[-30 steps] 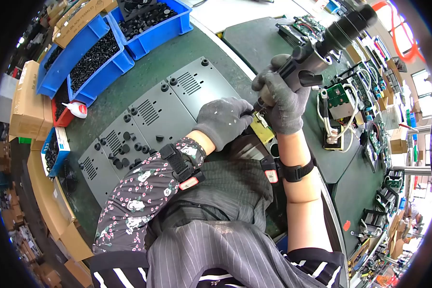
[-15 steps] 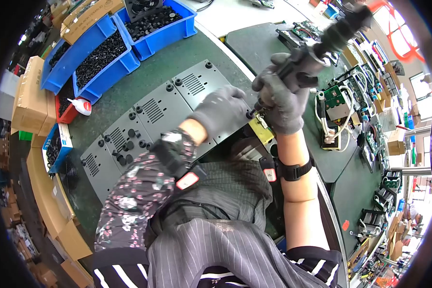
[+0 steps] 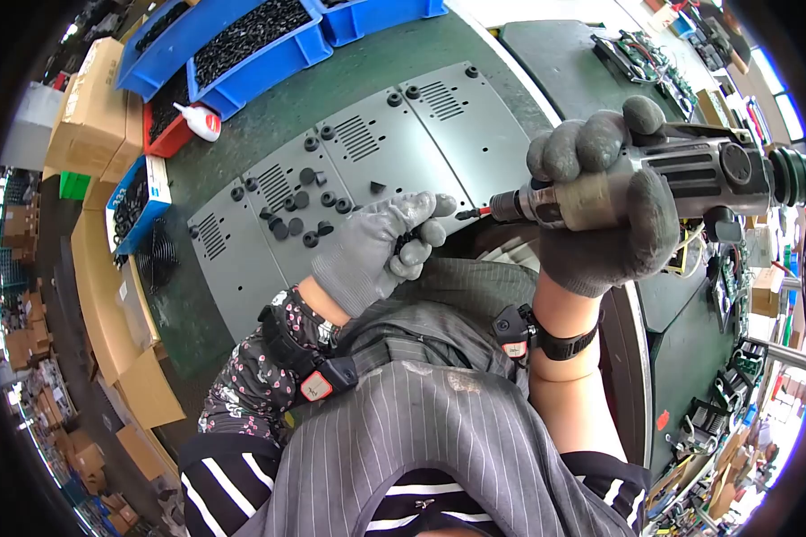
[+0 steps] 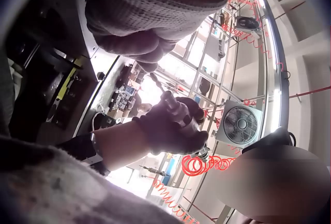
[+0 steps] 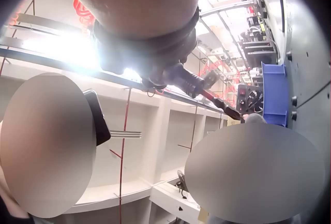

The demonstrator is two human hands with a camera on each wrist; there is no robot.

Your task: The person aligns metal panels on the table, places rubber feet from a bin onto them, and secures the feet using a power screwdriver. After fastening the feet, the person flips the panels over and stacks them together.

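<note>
My left gloved hand (image 3: 367,255), palm turned up, curls its fingers round small black pieces (image 3: 407,240) in front of the panels. The right gloved hand (image 3: 609,201) grips a power screwdriver (image 3: 698,174) held nearly level. Its red-banded bit (image 3: 484,212) points left, with a dark tip close to the left fingertips; whether they touch is unclear. Grey slotted panels (image 3: 461,143) lie side by side, with round black feet (image 3: 311,143) on them and loose ones (image 3: 307,175) in a group. The left wrist view also has the screwdriver (image 4: 178,111) in the right hand (image 4: 173,131).
Blue bins (image 3: 269,63) of small black parts stand at the back left, beside a red bin (image 3: 172,130) and a white bottle (image 3: 199,122). Cardboard boxes (image 3: 94,112) line the left edge. Circuit boards (image 3: 649,67) and wiring are on the right-hand table.
The screwdriver has swung from a steep slant to nearly level, off the yellow part. My left hand has turned palm up and moved lower left. The head view has shifted.
</note>
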